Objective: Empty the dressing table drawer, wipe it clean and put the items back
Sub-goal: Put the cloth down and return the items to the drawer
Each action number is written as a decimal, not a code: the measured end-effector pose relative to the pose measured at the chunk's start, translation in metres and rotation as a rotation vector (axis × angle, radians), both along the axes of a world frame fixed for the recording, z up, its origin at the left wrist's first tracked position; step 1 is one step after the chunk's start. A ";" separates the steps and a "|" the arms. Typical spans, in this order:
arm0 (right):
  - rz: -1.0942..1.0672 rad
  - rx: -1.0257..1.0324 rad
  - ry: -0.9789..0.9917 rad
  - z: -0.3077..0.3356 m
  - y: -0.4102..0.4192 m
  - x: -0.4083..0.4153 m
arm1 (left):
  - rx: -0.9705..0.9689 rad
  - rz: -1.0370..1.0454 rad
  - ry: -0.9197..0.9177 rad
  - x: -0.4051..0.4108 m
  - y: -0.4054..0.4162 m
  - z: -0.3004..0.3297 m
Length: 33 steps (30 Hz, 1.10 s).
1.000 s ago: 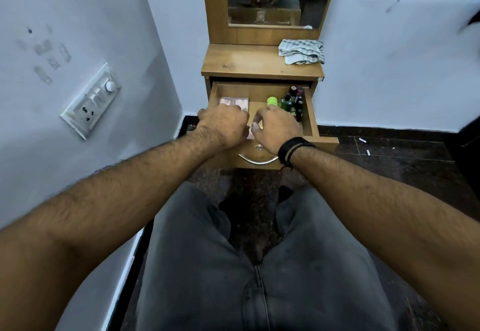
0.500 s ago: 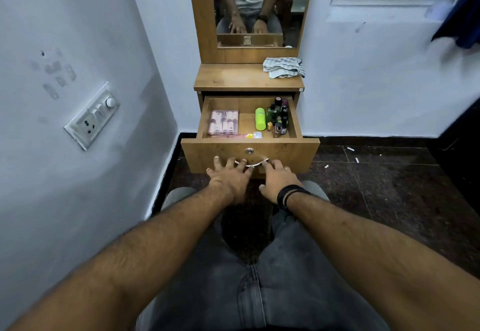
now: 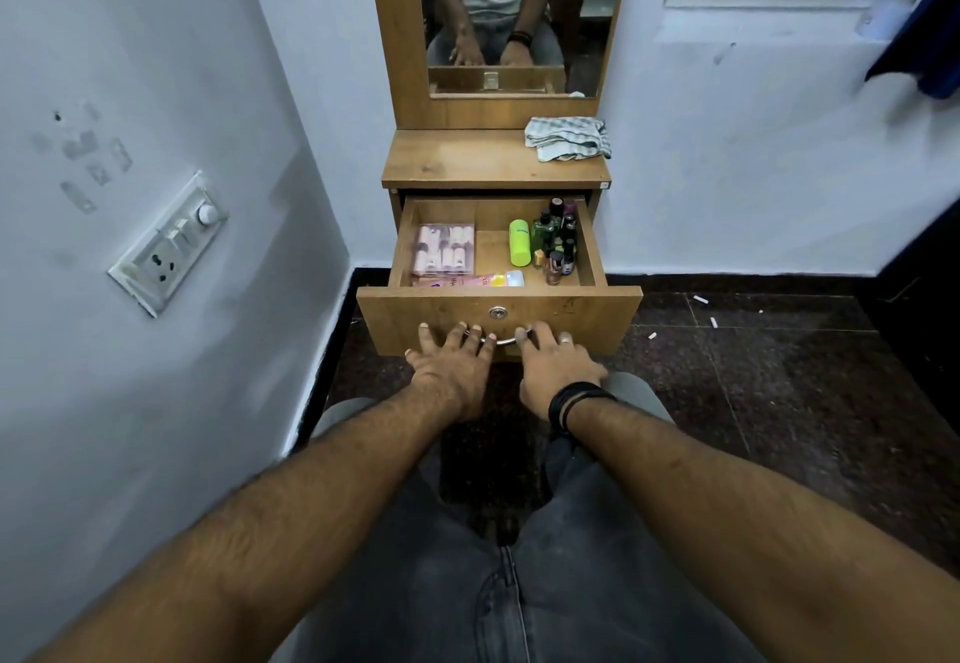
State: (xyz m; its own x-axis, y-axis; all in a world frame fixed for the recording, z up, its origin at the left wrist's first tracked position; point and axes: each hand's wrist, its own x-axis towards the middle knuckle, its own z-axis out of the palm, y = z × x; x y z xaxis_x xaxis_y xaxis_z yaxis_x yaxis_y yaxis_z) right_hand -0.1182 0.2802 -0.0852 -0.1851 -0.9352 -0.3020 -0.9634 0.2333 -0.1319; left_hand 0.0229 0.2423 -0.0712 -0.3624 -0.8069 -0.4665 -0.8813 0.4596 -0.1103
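The wooden drawer [image 3: 582, 309] of the dressing table stands pulled out. Inside lie a clear case of pink tubes [image 3: 444, 249] at the left, a lime-green bottle [image 3: 518, 243] in the middle, several small nail-polish bottles [image 3: 558, 241] at the right, and a pink and yellow tube [image 3: 475, 281] along the front. My left hand [image 3: 452, 366] and my right hand [image 3: 550, 366] press flat against the drawer front, fingers straight, at the metal handle [image 3: 501, 340]. A striped cloth [image 3: 566, 138] lies crumpled on the table top [image 3: 467, 163].
A mirror [image 3: 511, 12] rises above the table and reflects a person's arms. A switch panel [image 3: 169, 241] sticks out of the left wall. Dark tiled floor [image 3: 779, 376] with small white scraps spreads to the right. My knees sit just below the drawer.
A second ago both hands were inside the drawer. They came out and down onto the drawer front, and the view drew back. Since half a second ago little has moved.
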 end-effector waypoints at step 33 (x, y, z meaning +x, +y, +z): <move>0.026 0.006 -0.014 -0.010 -0.119 -0.021 | 0.089 0.079 0.024 -0.027 -0.112 0.008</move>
